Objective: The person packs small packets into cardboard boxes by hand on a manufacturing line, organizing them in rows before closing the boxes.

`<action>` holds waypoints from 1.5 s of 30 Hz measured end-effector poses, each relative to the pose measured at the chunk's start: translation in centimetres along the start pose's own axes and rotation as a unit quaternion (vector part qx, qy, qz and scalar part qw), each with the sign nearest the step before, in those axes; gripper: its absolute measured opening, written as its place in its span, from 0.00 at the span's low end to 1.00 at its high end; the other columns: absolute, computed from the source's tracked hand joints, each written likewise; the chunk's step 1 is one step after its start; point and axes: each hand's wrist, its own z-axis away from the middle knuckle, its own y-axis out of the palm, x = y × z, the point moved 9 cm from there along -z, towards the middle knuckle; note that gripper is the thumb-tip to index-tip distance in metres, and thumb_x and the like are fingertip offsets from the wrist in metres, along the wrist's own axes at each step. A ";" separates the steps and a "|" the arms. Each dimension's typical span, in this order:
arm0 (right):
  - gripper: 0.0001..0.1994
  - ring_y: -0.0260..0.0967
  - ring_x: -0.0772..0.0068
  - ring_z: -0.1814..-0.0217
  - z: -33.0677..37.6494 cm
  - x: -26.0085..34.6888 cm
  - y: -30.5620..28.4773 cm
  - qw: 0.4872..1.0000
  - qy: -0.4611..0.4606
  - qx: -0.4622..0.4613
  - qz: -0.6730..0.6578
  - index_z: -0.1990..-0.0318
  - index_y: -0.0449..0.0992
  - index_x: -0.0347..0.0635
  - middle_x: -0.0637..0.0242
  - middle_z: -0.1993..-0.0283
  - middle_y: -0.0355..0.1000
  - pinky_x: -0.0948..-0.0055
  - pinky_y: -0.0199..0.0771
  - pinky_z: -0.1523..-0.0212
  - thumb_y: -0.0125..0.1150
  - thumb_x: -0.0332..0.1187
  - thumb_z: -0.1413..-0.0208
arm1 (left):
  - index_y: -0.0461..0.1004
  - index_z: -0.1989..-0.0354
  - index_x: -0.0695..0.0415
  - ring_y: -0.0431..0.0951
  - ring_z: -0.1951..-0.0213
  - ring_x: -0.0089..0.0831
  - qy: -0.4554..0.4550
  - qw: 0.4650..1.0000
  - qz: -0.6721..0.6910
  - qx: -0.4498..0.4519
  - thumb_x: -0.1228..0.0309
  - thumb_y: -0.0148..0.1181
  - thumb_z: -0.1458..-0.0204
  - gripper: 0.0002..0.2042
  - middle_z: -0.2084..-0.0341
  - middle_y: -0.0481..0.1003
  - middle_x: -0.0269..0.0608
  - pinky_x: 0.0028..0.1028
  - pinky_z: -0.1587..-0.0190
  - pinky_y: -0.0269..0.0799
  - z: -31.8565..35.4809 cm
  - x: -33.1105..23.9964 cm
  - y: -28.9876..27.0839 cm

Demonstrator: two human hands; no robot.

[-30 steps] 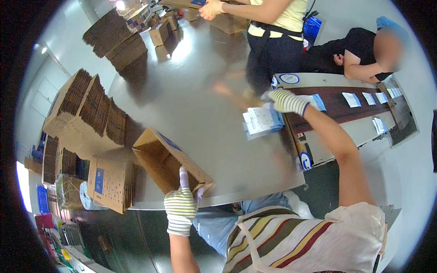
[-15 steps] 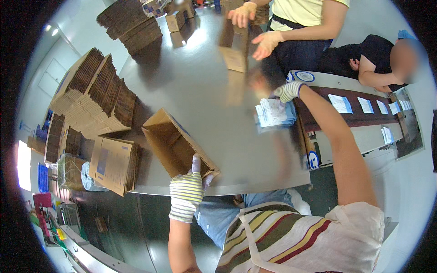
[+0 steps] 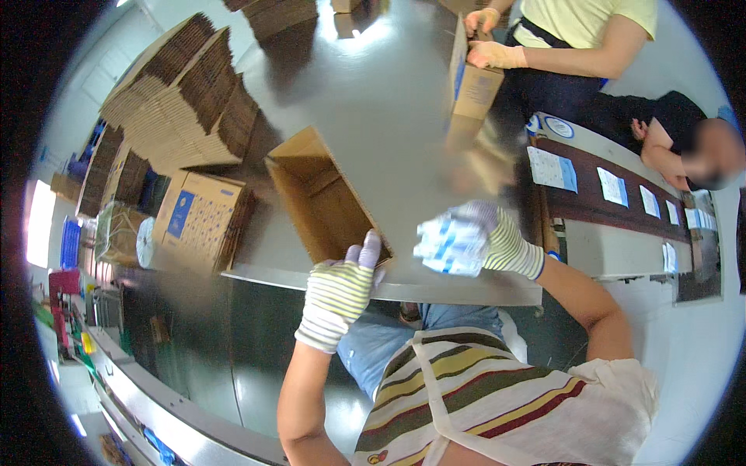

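Note:
An open brown cardboard box lies on the grey metal table with its mouth facing up and toward me. My left hand, in a striped knit glove, grips the box's near edge. My right hand, gloved the same way, holds a white and blue packet just right of the box, above the table's front edge. The packet is blurred by motion.
Stacks of flattened brown boxes fill the table's left side, with more printed boxes below. Across the table another person's gloved hands hold an upright box. A conveyor at right carries white and blue packets; a person in black leans beside it.
My right hand has brought the packet from the conveyor side leftward toward the open box. My left hand stayed on the box edge. The other person stood a box upright.

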 end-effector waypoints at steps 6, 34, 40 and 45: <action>0.19 0.67 0.67 0.48 -11.3 11.0 -3.6 0.965 -0.103 -0.155 -0.186 0.50 0.70 0.47 0.64 0.49 0.69 0.67 0.70 0.49 0.61 0.35 0.50 | 0.63 0.45 0.57 0.76 0.80 0.37 0.008 1.000 -0.013 0.011 0.63 0.47 0.46 0.21 0.74 0.75 0.46 0.35 0.77 0.70 -1.5 0.1 -0.2; 0.36 0.56 0.48 0.38 -8.2 17.3 3.2 0.953 -0.163 0.092 0.240 0.50 0.69 0.37 0.47 0.45 0.64 0.50 0.47 0.35 0.54 0.62 0.54 | 0.77 0.56 0.50 0.76 0.57 0.44 -0.029 0.894 0.051 0.444 0.55 0.58 0.56 0.19 0.61 0.77 0.46 0.37 0.56 0.71 -8.6 9.2 14.3; 0.21 0.55 0.54 0.38 -7.8 14.3 7.5 0.931 -0.171 0.057 0.316 0.59 0.75 0.38 0.54 0.48 0.66 0.47 0.46 0.35 0.56 0.45 0.54 | 0.76 0.55 0.48 0.74 0.54 0.43 -0.056 0.858 0.096 0.502 0.55 0.59 0.61 0.22 0.56 0.76 0.43 0.36 0.53 0.69 -5.6 7.8 13.4; 0.26 0.54 0.58 0.40 -9.5 14.3 4.1 0.945 -0.164 -0.068 0.275 0.63 0.74 0.41 0.61 0.52 0.64 0.50 0.50 0.35 0.66 0.49 0.69 | 0.74 0.61 0.57 0.75 0.60 0.47 -0.019 0.954 0.135 0.266 0.67 0.51 0.53 0.12 0.65 0.76 0.51 0.38 0.57 0.70 -7.0 5.2 3.1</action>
